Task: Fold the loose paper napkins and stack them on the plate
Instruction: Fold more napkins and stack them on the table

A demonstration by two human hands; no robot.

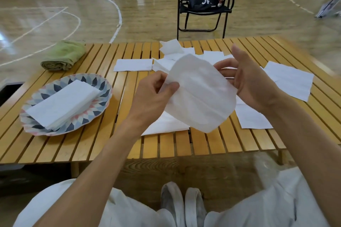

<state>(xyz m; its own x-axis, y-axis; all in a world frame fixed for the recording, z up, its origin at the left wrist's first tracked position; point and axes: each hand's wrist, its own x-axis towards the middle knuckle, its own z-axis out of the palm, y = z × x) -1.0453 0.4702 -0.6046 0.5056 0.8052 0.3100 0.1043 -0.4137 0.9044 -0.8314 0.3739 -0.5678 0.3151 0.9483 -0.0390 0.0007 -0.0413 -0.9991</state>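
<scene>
**Napkin held mid-air, both hands**

While left hand (155, 94) pinches the napkin (201, 94) at its left edge, thumb on top, right hand (251, 81) grips the right edge, fingers loosely curled. Frame centre, above table (88, 145). Folded stack (62, 103) on plate (36, 127), lower left. Loose napkins (289, 79) behind.

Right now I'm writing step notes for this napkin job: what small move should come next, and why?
Probably bring the two held edges together to fold the napkin in half. The left hand pinches one edge and the right hand holds the other, with the sheet hanging open above the table. The plate already carries a stack of folded ones.
</scene>
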